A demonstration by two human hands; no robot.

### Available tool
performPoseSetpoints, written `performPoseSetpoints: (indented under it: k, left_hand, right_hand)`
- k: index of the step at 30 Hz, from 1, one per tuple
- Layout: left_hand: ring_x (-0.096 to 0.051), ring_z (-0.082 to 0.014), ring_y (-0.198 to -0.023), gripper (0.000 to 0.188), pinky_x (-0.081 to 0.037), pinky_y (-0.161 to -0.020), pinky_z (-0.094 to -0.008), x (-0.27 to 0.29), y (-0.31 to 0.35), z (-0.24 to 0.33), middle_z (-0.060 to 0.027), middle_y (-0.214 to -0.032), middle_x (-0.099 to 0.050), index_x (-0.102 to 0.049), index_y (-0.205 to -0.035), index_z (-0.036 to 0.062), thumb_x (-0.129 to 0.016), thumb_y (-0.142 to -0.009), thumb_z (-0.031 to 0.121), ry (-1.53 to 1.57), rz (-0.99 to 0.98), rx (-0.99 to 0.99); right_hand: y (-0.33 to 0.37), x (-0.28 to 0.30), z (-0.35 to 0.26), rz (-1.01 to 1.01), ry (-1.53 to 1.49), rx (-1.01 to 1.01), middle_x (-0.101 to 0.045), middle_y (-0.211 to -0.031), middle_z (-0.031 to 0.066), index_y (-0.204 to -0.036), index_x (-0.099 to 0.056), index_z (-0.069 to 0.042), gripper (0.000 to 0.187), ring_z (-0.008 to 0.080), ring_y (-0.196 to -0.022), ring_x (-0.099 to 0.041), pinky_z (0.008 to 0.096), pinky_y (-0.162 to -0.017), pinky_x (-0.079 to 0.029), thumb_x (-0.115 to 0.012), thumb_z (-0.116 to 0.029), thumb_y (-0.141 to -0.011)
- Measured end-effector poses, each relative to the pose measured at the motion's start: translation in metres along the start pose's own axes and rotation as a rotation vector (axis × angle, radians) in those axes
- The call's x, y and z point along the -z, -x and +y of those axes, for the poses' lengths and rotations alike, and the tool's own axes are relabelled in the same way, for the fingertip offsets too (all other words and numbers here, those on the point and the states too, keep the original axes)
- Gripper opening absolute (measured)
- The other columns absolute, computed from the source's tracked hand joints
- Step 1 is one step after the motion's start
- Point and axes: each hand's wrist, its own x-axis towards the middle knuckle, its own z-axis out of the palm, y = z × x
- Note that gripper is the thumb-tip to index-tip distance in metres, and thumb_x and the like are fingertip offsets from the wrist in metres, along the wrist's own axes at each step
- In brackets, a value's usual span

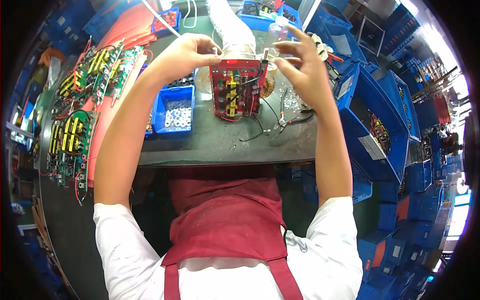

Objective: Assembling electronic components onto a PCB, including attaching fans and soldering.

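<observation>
A red metal case [214,95] stands on the dark bench in front of me, its open side showing a circuit board with yellow-wrapped transformers [232,95]. My left hand [192,55] is at the case's upper left corner. Its thumb and fingers are pinched around something small I cannot make out, beside a short pale post [216,51]. To the right of the case my right hand [305,65] is raised, thumb and fingers apart. A clear bottle [276,35] stands just behind those fingers. Between the hand and the case, a black cable [264,56] rises at the upper right corner.
Left lie green circuit boards [75,132] on pink sheets [131,30]. A blue bin [159,112] holds pale washers or nuts. Pliers [295,120] and small loose parts lie right of the case. A silver flexible duct [225,22] stands behind it. Blue crates [372,120] line the right side.
</observation>
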Motion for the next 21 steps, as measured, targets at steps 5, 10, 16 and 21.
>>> performPoseSetpoints:
  k: [5,10,16,21]
  left_hand:
    - [-0.065,-0.0099,-0.099,0.027,-0.050,-0.095,-0.0282,-0.011,-0.008,-0.013,-0.0018,-0.102,-0.073,-0.072,-0.114,0.0007,-0.079,-0.093,0.016,0.140,-0.042,0.097]
    - [-0.067,-0.0170,-0.108,0.046,-0.050,-0.099,-0.0337,-0.048,-0.007,0.007,-0.0078,-0.112,-0.073,-0.068,-0.133,0.0039,-0.078,-0.094,0.026,-0.216,0.267,-0.070]
    - [-0.063,-0.0087,-0.090,0.020,-0.052,-0.079,-0.0249,-0.133,0.001,0.011,-0.0048,-0.108,-0.070,-0.069,-0.121,-0.0007,-0.067,-0.102,0.008,-0.056,0.759,-0.328]
    - [-0.063,-0.0251,-0.065,0.023,-0.050,-0.061,-0.0348,-0.268,0.016,0.013,-0.0110,-0.080,-0.067,-0.071,-0.105,0.0026,-0.077,-0.083,0.000,-0.234,0.069,-0.576]
  right_hand:
    - [0.080,0.074,-0.008,0.381,-0.079,-0.031,-0.073,-0.114,0.0137,-0.149,-0.046,0.004,0.053,0.0200,-0.106,-0.070,0.0325,-0.093,-0.056,-0.062,-0.003,-0.099]
    - [0.223,0.179,0.036,0.806,0.117,-0.351,-0.072,-0.106,0.0102,-0.139,-0.057,0.003,0.039,0.0143,-0.092,-0.069,0.0252,-0.080,-0.056,-0.064,-0.011,-0.103]
    - [0.414,0.285,0.175,0.831,0.353,-1.024,-0.072,-0.095,0.0109,-0.117,-0.069,0.005,0.029,0.0157,-0.078,-0.069,0.0285,-0.067,-0.056,-0.068,-0.015,-0.096]
    - [0.485,0.251,0.287,0.155,0.477,-1.224,-0.075,-0.108,0.0249,-0.112,-0.077,-0.002,0.032,0.0391,-0.106,-0.072,0.0431,-0.093,-0.056,-0.068,-0.019,-0.087]
